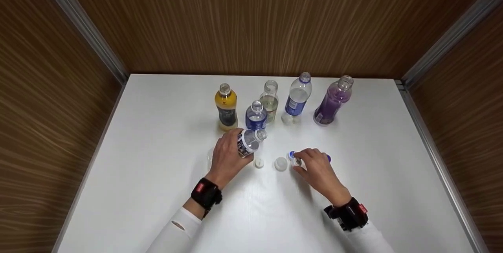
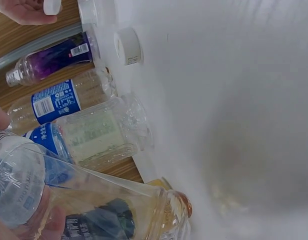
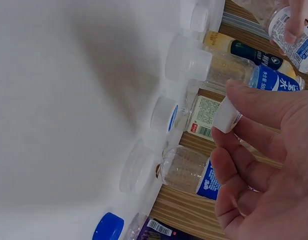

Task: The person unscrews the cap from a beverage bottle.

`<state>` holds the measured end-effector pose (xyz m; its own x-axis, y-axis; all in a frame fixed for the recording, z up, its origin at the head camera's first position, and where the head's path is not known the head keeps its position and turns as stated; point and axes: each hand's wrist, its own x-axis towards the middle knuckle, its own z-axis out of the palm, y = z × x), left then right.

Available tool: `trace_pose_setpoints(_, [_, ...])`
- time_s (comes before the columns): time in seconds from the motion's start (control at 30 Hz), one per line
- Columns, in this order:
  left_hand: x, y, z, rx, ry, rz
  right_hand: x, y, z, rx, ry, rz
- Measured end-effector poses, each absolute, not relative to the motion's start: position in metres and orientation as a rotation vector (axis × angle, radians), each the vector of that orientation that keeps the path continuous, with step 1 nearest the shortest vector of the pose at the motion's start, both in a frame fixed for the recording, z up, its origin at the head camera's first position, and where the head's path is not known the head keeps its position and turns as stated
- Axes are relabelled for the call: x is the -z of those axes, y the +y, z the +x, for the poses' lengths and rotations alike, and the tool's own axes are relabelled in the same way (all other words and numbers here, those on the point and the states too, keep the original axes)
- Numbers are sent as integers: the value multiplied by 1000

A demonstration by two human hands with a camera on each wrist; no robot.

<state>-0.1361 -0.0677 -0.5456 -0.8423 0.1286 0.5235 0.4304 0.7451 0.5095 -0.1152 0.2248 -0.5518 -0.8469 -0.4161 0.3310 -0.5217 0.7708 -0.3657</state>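
Observation:
My left hand (image 1: pixel 229 154) grips a clear plastic bottle (image 1: pixel 251 141) with a black-and-white label. The bottle is tilted, its uncapped mouth pointing up and to the right. My right hand (image 1: pixel 317 168) pinches a small white bottle cap (image 3: pixel 226 116) between thumb and fingers, above the table. Close by on the table lie a wide translucent cap (image 1: pixel 281 164), a small white cap (image 1: pixel 259 163) and a blue cap (image 1: pixel 329 158) partly hidden by the right hand. Another cap with a blue top (image 1: pixel 291 154) sits just beyond the right fingertips.
Uncapped bottles stand behind the hands: a yellow-topped one (image 1: pixel 226 105), two blue-labelled ones (image 1: pixel 256 118) (image 1: pixel 296 99), a clear one with a pale label (image 1: pixel 269 101) and a purple one (image 1: pixel 332 101). Wood-grain panels (image 1: pixel 251 21) enclose the white table (image 1: pixel 137 158).

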Motion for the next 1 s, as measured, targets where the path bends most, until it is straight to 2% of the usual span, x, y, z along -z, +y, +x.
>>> trace_pose_setpoints(0.47, [544, -71, -136, 929, -2503, -391, 569, 223, -115, -430, -2755, 771])
trace_pose_setpoints(1.0, [547, -74, -138, 939, -2472, -381, 575, 221, -114, -385, -2811, 753])
